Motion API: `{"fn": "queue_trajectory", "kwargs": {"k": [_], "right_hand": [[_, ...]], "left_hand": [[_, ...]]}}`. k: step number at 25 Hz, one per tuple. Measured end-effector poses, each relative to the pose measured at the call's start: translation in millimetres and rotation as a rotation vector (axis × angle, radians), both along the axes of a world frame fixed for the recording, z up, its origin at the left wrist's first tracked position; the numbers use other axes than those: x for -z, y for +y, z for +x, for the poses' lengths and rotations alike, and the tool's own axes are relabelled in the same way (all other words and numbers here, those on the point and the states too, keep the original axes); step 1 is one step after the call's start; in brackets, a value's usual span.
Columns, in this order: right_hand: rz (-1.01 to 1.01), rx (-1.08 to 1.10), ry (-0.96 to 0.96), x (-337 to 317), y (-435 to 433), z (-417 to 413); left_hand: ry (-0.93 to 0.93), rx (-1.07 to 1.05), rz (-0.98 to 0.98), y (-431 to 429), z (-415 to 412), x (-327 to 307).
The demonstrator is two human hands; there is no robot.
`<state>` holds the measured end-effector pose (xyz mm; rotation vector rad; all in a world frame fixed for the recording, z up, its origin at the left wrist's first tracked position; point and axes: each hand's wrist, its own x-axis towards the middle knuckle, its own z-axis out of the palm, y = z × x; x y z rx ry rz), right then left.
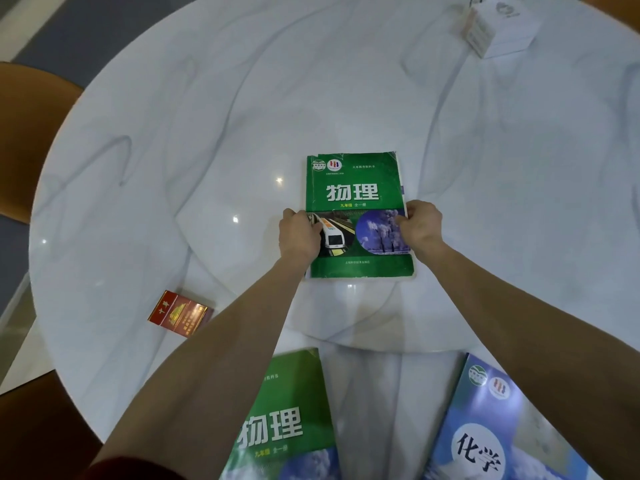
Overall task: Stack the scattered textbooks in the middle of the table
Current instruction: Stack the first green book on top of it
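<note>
1. Three textbooks on the bench point(207, 140): two green physics, one blue chemistry.
2. Your left hand point(298, 233) and right hand point(423, 225) grip the centre physics book point(356, 202) by its left and right edges; it lies flat mid-bench.
3. Second physics book point(287, 420) and the chemistry book point(498, 427) sit apart at the near edge.
4. One red pack point(179, 314) left, one white box point(498, 27) far right.
</note>
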<state>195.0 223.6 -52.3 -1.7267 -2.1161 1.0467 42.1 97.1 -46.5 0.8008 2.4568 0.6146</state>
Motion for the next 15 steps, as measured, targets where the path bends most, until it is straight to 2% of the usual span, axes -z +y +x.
{"fn": "queue_trajectory", "kwargs": {"k": [10, 12, 15], "right_hand": [[-0.003, -0.01, -0.033, -6.9, -4.7, 3.6], [0.024, -0.039, -0.061, -12.5, -10.8, 5.1], [0.174, -0.16, -0.136, -24.9, -26.1, 12.7]], "left_hand": [[0.009, 0.075, -0.098, 0.5, -0.5, -5.9], [0.074, 0.115, -0.105, -5.1, 1.0, -11.9], [0.267, 0.2, -0.076, -21.1, 9.5, -25.0]]}}
